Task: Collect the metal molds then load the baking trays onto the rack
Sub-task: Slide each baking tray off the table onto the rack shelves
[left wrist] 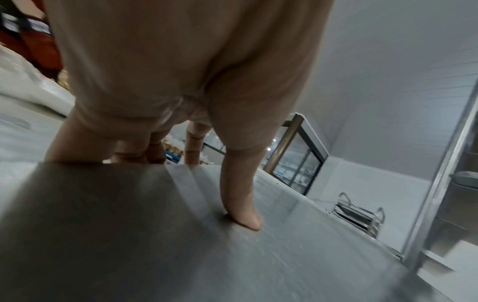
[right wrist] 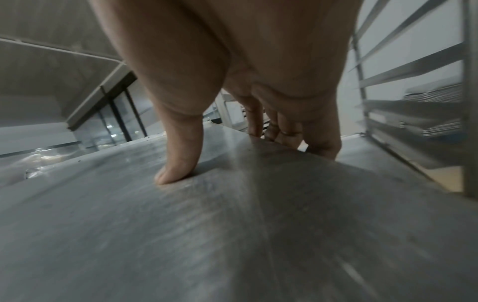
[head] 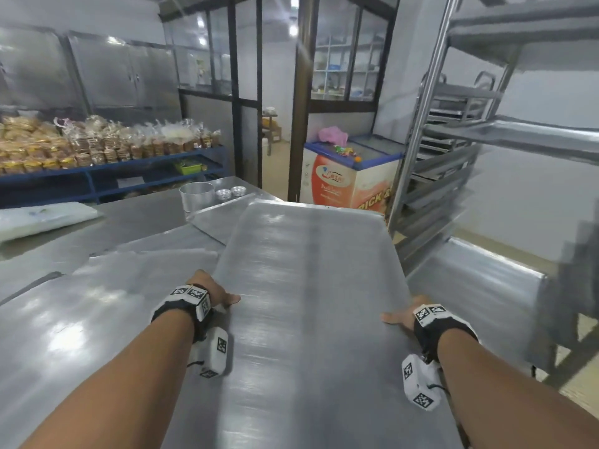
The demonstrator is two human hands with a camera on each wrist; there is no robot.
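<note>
A large flat metal baking tray [head: 308, 286] is held lifted in front of me, pointing away. My left hand [head: 217, 294] grips its left edge, thumb on top [left wrist: 245, 220] and fingers curled under the rim. My right hand [head: 402, 314] grips the right edge the same way, thumb pressed on the tray [right wrist: 175, 169]. The steel tray rack [head: 453, 163] stands to the right, several trays in its slots. Two small fluted metal molds [head: 231, 192] sit beside a tall metal pot [head: 196, 197] at the table's far end.
More flat trays [head: 146, 264] lie on the steel table [head: 48, 319] to the left. A white plastic bag [head: 42, 218] lies at the far left. A chest freezer [head: 350, 176] stands ahead beyond the table. Blue shelves with packed baked goods [head: 97, 144] line the left wall.
</note>
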